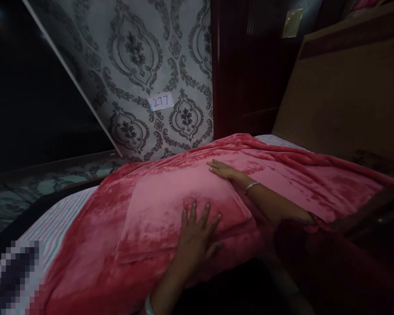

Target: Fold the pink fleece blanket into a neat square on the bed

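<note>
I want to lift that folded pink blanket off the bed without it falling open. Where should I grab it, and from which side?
Probably by the near long edge of the folded pink blanket, coming from the person's own side. The stacked layers show there, beside the left hand, so fingers could slip under the whole stack. The right hand lies flat on the far corner, which could take the second grip.

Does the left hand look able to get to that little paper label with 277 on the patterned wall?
Probably not from here. The left hand lies flat on the pink folded blanket, and the 277 label sits high on the wall beyond the bed's far edge; nothing blocks it, but it looks far.
</note>
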The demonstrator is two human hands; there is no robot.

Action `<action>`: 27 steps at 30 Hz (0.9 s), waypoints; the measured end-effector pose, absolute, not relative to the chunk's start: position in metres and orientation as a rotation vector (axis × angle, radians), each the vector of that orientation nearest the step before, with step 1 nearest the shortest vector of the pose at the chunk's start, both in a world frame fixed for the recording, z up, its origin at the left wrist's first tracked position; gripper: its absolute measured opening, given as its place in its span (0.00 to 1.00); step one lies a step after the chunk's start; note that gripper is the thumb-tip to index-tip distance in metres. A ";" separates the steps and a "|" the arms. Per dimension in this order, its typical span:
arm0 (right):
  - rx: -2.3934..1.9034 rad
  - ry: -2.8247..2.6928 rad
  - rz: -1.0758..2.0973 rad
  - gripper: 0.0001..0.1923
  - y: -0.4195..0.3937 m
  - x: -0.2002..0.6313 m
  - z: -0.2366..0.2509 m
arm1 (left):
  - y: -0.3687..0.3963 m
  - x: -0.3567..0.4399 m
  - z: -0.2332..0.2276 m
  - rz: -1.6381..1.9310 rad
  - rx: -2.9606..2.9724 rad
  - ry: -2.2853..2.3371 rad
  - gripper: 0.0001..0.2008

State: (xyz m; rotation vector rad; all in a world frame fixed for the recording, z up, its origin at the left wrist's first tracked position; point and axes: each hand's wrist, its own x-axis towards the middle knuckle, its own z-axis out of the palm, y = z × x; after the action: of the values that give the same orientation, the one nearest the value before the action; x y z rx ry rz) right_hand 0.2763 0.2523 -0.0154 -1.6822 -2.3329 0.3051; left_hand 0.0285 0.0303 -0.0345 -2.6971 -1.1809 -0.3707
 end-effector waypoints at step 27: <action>-1.583 -2.449 0.286 0.32 0.254 0.256 -0.029 | 0.013 0.108 -0.055 -0.512 -2.867 -1.068 0.39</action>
State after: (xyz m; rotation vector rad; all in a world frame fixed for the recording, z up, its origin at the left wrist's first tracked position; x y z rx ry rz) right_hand 0.2560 0.2538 -0.0291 -1.5825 -2.4485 0.2863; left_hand 0.1078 0.0129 -0.0552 -2.8666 -1.0678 -0.5121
